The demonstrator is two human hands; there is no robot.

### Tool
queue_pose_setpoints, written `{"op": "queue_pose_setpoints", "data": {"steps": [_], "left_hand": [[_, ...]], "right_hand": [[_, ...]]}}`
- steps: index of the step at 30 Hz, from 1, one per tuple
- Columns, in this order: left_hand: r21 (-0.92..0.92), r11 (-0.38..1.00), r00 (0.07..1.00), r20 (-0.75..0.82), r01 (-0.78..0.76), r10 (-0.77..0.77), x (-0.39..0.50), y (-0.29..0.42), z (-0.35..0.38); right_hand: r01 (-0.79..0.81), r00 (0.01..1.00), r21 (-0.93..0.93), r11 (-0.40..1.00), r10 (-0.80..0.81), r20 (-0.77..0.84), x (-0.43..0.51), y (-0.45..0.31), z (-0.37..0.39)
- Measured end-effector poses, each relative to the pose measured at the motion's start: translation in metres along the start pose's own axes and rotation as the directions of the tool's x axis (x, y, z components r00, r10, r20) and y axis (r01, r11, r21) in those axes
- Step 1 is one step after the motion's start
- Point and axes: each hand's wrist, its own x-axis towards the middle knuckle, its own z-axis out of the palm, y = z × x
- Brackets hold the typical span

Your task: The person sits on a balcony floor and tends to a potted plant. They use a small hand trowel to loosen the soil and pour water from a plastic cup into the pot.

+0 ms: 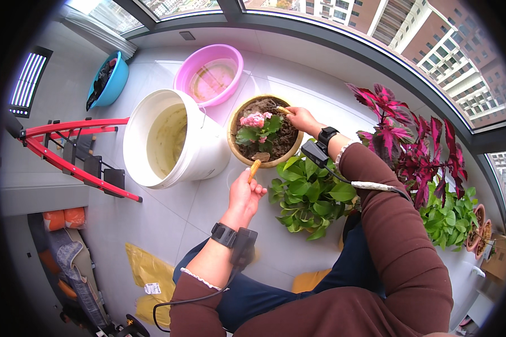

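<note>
A round tan plant pot (pixel 232 145) stands on the floor before me, filled with dark soil (pixel 278 145). A kalanchoe (pixel 248 135) with pink blossoms and green leaves grows in it, left of the pot's middle. My left hand (pixel 244 194) grips a small tool by its wooden handle (pixel 255 169) at the near rim; its head is hard to make out against the soil. At the far right rim, my right hand (pixel 304 121) holds a second small tool with a wooden handle (pixel 284 110). That tool's head reaches over the soil, its shape unclear.
Left of the pot stands a white bucket (pixel 213 145) with murky water; behind it, a pink basin (pixel 240 67). A leafy green plant (pixel 308 185) crowds the pot's near right side. Farther right rises a magenta-leaved coleus (pixel 405 139). A red stepladder (pixel 80 170) lies left; yellow plastic bag (pixel 152 265) nearby.
</note>
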Motion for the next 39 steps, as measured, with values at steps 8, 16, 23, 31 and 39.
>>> {"op": "queue_pose_setpoints", "data": {"steps": [8,16,23,31,39], "left_hand": [[0.005,1.0,1.0,0.004,0.011,-0.011,-0.002,-0.001,0.003],[0.012,1.0,1.0,-0.003,0.012,-0.012,-0.002,-0.002,0.005],[0.016,1.0,1.0,-0.011,0.007,-0.006,0.0,-0.002,0.003],[0.024,1.0,1.0,0.0,0.001,-0.001,-0.002,-0.005,0.005],[0.022,1.0,1.0,0.007,-0.006,0.006,-0.002,-0.004,0.004]], "right_hand": [[0.057,0.998,0.026,0.998,-0.056,-0.035,-0.011,-0.003,-0.01],[0.071,0.995,0.053,0.996,-0.067,-0.073,0.005,-0.003,0.008],[-0.014,1.0,0.099,0.995,0.013,0.009,0.002,-0.004,0.004],[-0.114,0.993,0.146,0.983,0.111,0.028,-0.014,-0.012,-0.014],[0.046,0.999,0.12,0.992,-0.042,-0.035,0.001,-0.006,0.007]]}}
